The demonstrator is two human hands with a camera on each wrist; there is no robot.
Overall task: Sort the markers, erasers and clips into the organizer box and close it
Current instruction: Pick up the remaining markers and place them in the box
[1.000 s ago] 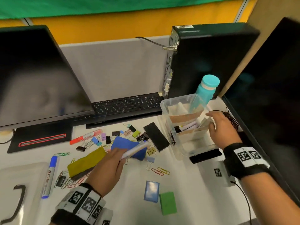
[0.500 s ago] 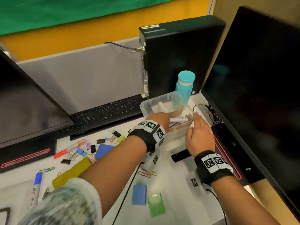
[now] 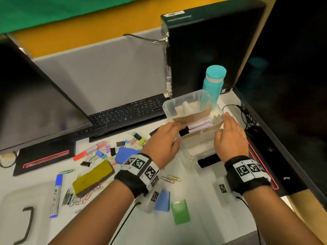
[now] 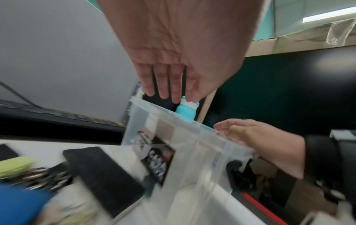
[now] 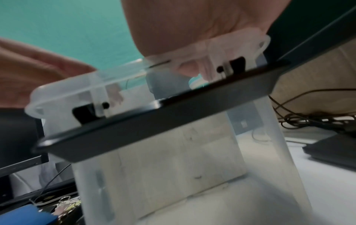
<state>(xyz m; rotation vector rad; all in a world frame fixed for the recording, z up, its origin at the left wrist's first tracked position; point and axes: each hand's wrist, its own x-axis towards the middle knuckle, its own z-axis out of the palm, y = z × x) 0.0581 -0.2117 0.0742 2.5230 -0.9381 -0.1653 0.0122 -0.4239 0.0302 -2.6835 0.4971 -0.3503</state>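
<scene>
The clear organizer box (image 3: 169,105) stands at the desk's back right with cardboard dividers. White markers (image 3: 200,126) with a black cap lie in its middle slot. My left hand (image 3: 164,138) hovers at the box's left rim (image 4: 163,109), fingers straight and empty. My right hand (image 3: 230,133) holds the near right rim (image 5: 238,38), with the thumb inside the wall. Loose on the desk lie a blue-capped marker (image 3: 56,193), a red marker (image 3: 88,151), a yellow eraser (image 3: 93,175), a blue eraser (image 3: 123,154), binder clips (image 3: 106,152) and paper clips (image 3: 169,178).
A teal bottle (image 3: 214,82) stands right behind the box, in front of a black PC tower (image 3: 203,50). A keyboard (image 3: 127,112) and two monitors flank the area. The clear lid (image 3: 17,200) lies at the front left. Blue (image 3: 162,200) and green (image 3: 180,211) blocks lie near me; cables (image 3: 247,117) lie to the right.
My left hand carried a white marker from the desk to the box and let it go there. It now hovers empty at the left rim. My right hand stayed on the box.
</scene>
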